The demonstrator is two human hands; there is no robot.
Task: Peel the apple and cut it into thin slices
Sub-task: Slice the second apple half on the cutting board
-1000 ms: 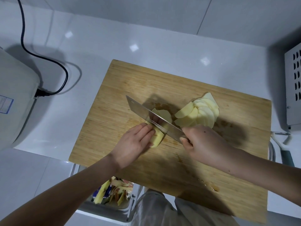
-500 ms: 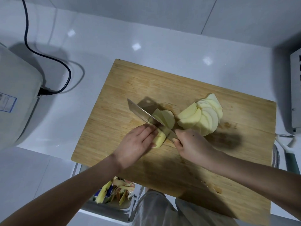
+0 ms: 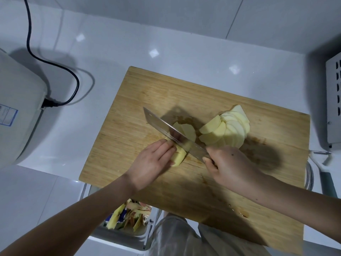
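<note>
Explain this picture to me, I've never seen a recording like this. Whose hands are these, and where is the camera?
There is no machine here. A person wears one camera on the head, looking down at their own hands. A wooden cutting board lies on a white counter. The left hand presses a peeled apple piece onto the board. The right hand holds a cleaver, its blade against that piece. Cut slices are fanned out beyond the blade. Peels sit in a bin below.

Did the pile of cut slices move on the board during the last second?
No. The pile of slices lies at the same spot on the cutting board, beside the same dark stain.
</note>
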